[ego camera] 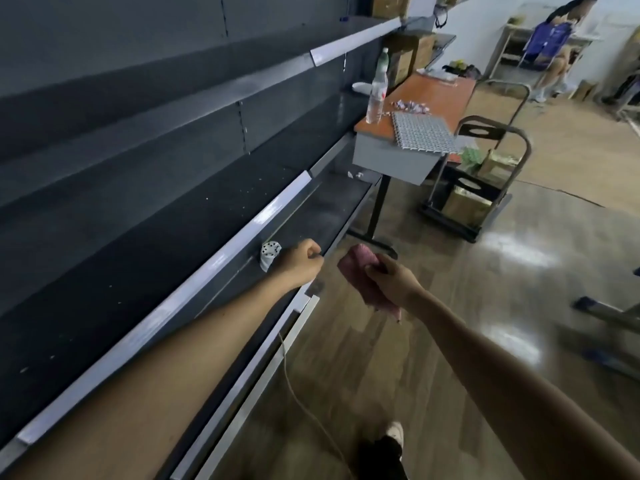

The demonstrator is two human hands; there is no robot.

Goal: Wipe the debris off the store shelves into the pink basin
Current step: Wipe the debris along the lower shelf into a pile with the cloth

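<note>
Dark shelf (138,258) left; pink cloth (358,268) gripped in right hand (393,280) fingers (373,268).

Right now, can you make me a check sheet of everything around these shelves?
Surface: dark shelf, white specks scattered on it.
Job's things: pink cloth; pink basin nothing seen.
Clutter: white holed object by the left hand; water bottle and mesh mat on orange desk.
Hands: right hand grips the cloth; left hand curled at the shelf edge, hold unclear.
Cables: thin cord on wooden floor.
Surroundings: trolley; seated person far back.
</note>
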